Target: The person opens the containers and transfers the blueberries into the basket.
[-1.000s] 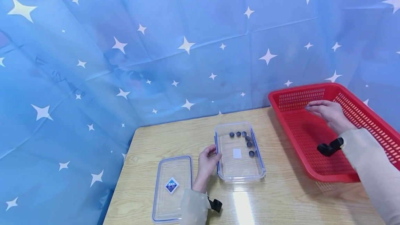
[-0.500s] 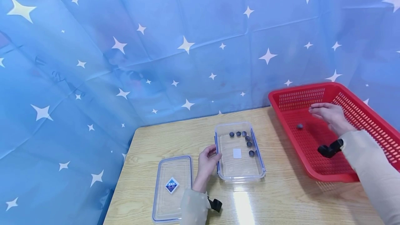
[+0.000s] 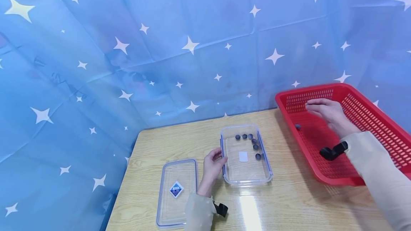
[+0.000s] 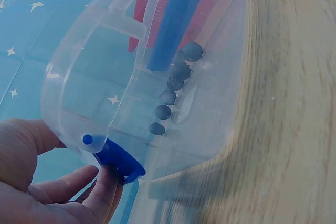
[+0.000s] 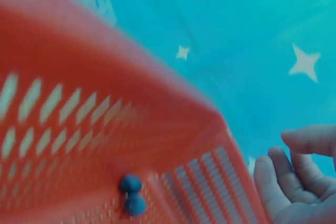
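Observation:
My left hand point(image 3: 212, 167) holds the left side of a clear plastic container point(image 3: 247, 183), thumb at the rim and fingers around the blue clip point(image 4: 119, 160). Several blueberries point(image 3: 255, 147) lie inside, along its far and right sides. Above the red basket point(image 3: 313, 167), my right hand point(image 3: 330, 114) hovers with nothing between its relaxed fingers. Beneath it, a blueberry point(image 3: 298, 127) rests by the basket's left wall. The right wrist view shows two dark round blueberries point(image 5: 130, 184) touching each other on the basket floor.
A clear lid point(image 3: 179, 209) with a blue seal lies on the wooden table point(image 3: 151, 145), left of my left forearm. A white square point(image 3: 243, 156) shows at the container's bottom. Behind the table hangs a blue cloth point(image 3: 167, 63) with white stars.
My right hand has let go of a blueberry, which dropped into the red basket and rolled to its left wall. That hand then shifted slightly left. My left hand stayed at the container.

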The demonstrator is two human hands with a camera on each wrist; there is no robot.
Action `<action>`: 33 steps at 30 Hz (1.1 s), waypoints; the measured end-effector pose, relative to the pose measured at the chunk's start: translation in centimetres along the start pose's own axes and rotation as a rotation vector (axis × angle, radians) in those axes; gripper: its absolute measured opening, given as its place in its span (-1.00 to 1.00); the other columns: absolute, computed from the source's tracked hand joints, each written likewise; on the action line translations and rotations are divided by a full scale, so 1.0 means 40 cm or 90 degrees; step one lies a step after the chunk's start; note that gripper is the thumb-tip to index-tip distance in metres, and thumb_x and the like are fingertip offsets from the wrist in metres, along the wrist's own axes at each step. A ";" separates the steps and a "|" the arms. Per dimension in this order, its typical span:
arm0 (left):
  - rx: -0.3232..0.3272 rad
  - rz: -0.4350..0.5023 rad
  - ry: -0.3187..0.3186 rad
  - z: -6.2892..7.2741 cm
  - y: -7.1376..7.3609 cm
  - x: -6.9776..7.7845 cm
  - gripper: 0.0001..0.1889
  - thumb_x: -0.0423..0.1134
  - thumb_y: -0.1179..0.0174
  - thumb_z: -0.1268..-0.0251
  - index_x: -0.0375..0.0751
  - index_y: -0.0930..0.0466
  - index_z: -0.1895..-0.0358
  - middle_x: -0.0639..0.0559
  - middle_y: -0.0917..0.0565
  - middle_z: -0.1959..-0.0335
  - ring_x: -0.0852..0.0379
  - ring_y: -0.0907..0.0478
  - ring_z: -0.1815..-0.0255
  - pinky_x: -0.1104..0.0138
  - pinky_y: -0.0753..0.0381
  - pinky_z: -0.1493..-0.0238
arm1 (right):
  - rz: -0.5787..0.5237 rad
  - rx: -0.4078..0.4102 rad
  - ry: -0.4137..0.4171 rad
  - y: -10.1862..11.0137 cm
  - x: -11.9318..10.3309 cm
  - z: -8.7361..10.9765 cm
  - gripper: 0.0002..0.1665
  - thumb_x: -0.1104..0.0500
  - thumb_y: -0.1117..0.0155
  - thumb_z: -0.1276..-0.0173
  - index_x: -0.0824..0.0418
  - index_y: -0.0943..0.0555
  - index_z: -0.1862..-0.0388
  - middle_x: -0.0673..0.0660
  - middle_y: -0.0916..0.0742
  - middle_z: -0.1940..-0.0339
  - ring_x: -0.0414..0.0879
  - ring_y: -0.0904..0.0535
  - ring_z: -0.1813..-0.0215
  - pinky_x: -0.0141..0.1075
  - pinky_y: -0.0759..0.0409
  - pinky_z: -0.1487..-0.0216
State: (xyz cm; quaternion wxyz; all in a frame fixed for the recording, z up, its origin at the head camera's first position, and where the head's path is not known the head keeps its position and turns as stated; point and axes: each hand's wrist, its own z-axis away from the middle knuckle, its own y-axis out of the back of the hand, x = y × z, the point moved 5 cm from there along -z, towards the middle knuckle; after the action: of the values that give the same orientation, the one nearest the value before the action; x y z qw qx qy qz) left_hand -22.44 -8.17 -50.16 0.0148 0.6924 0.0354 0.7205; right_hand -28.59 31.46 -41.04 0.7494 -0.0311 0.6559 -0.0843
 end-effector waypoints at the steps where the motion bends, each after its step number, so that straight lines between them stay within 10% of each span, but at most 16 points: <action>1: 0.000 -0.001 0.000 0.001 0.000 0.001 -0.58 -0.50 -0.22 -0.09 -0.51 -0.46 -0.07 -0.35 -0.54 0.01 -0.15 -0.51 -0.04 0.32 -0.58 -0.04 | -0.009 -0.006 0.003 -0.012 -0.004 0.001 -0.85 0.23 -0.27 -0.26 -0.04 -0.68 0.33 -0.17 -0.71 0.39 -0.35 -0.64 0.30 -0.53 -0.63 0.31; 33: 0.010 -0.007 0.000 0.003 0.001 0.004 -0.59 -0.50 -0.22 -0.07 -0.50 -0.47 -0.06 -0.31 -0.57 0.03 -0.12 -0.52 -0.03 0.34 -0.59 -0.02 | -0.022 -0.098 0.040 -0.347 0.027 0.057 -0.90 0.35 -0.23 -0.27 0.17 -0.60 0.28 -0.11 -0.71 0.35 -0.31 -0.62 0.23 -0.51 -0.61 0.12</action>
State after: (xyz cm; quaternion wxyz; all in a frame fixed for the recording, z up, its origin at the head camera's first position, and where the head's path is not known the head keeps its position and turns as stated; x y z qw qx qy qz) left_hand -22.32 -8.18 -49.98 0.0134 0.6923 0.0449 0.7201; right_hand -27.40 17.48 -39.59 0.7221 -0.0973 0.6832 -0.0474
